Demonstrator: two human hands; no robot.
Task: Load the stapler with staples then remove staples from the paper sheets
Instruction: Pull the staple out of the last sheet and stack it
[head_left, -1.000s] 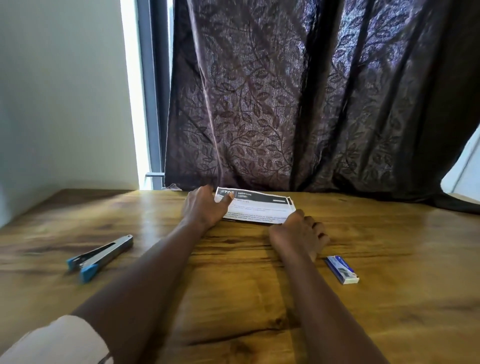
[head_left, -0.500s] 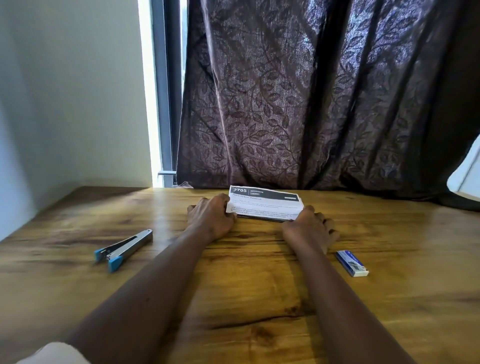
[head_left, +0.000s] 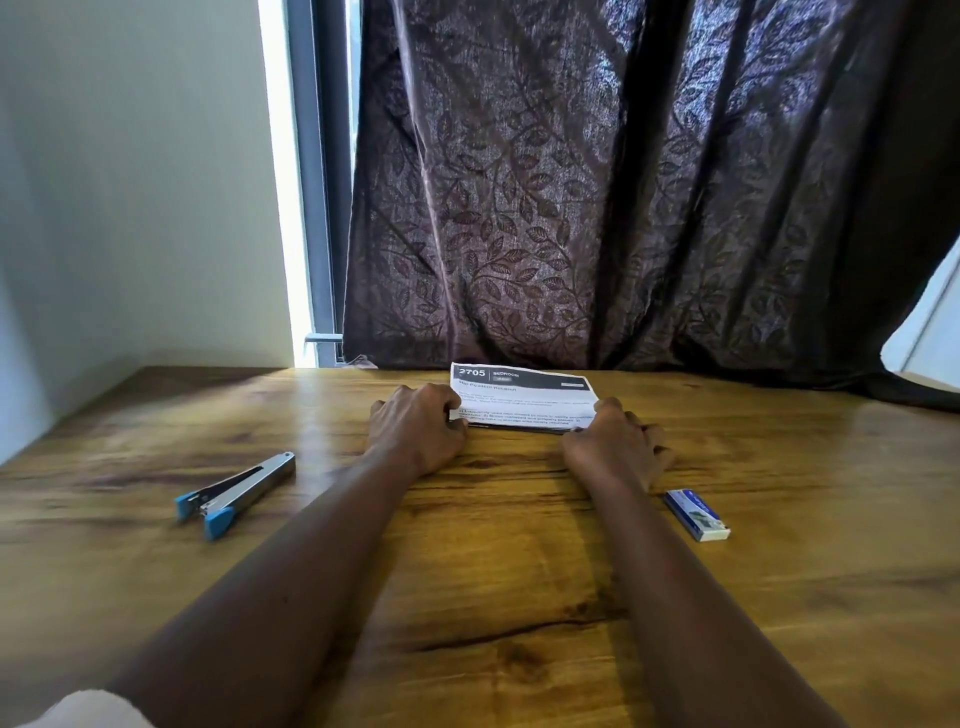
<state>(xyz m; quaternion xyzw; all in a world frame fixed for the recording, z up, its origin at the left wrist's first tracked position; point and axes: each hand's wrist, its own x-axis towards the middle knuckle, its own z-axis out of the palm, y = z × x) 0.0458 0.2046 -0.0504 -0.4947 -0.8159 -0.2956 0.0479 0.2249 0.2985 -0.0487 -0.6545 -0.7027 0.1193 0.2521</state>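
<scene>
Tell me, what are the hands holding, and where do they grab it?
The paper sheets: the left hand grips their left edge, the right hand their near right corner.

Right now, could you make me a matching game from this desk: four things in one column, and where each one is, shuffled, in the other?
Things:
1. stapler
2. staple box
3. paper sheets
4. curtain

Places:
A. hanging behind the table
B. on the table, right of the right hand
C. on the table, left of the left hand
D. gripped by both hands

Pairs: 1-C, 2-B, 3-D, 4-A.
</scene>
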